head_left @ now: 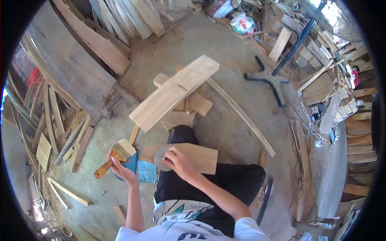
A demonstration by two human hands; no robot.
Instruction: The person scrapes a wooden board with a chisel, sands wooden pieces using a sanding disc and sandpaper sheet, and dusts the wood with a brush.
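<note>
Left hand (124, 170): gripping a flat brush (109, 165) with a wooden handle; pale bristles point up and to the right, clear of the board. Right hand (178, 161): fingers curled together at a round grey disc (158, 154); exact grip on it cannot be told, fingers partly cover it. Disc lies over the left part of a wooden board (203, 156), well in from the board's right edge. Board rests across the person's dark trousers (237, 180). Blue square sheet (147, 172): just beside the board's near left corner. Floor (225, 132), beyond the knees: thick plank (177, 92) set slantwise over smaller wood pieces; long thin strip (243, 118) runs from near its right end.
</note>
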